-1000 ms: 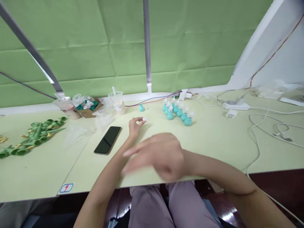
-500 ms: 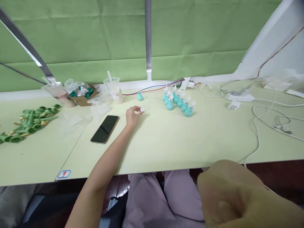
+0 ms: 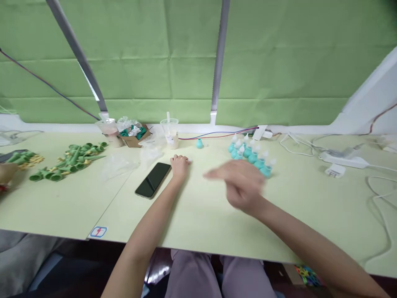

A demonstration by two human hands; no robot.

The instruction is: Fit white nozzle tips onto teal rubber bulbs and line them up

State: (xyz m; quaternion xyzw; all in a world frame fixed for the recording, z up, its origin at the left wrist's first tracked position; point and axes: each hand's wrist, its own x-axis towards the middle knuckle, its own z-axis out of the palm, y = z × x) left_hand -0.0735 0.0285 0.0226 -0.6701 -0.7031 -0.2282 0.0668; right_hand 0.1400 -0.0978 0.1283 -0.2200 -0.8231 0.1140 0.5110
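- We see the left hand (image 3: 180, 165) resting knuckles-up on the desk (image 3: 217, 215), with its fingers (image 3: 181, 158) curled under. We cannot tell whether they pinch anything.
- Just to its left lies a black smartphone (image 3: 153, 180), screen up and set at a slant, close to the hand but not touching it.
- The right hand (image 3: 245, 186) hovers above the desk and is blurred. Its fingers (image 3: 217, 174) are stretched out flat, pointing left, and hold nothing.
- Right behind that hand stands a cluster of teal dropper bottles (image 3: 251, 154) with white tips, all upright. One of them sits at the hand's far edge.
- A single teal bottle (image 3: 199, 143) stands apart, farther back, between the cluster and a clear plastic cup (image 3: 170, 133) with a straw.
- We note a small cardboard box (image 3: 135, 138) left of the cup, crumpled clear bags (image 3: 119, 165), and a heap of green tubes (image 3: 71, 159).
- White cables (image 3: 381, 194) and a white adapter (image 3: 341, 157) lie on the right side of the desk.
- Another person's hand (image 3: 6, 174) shows at the left edge.
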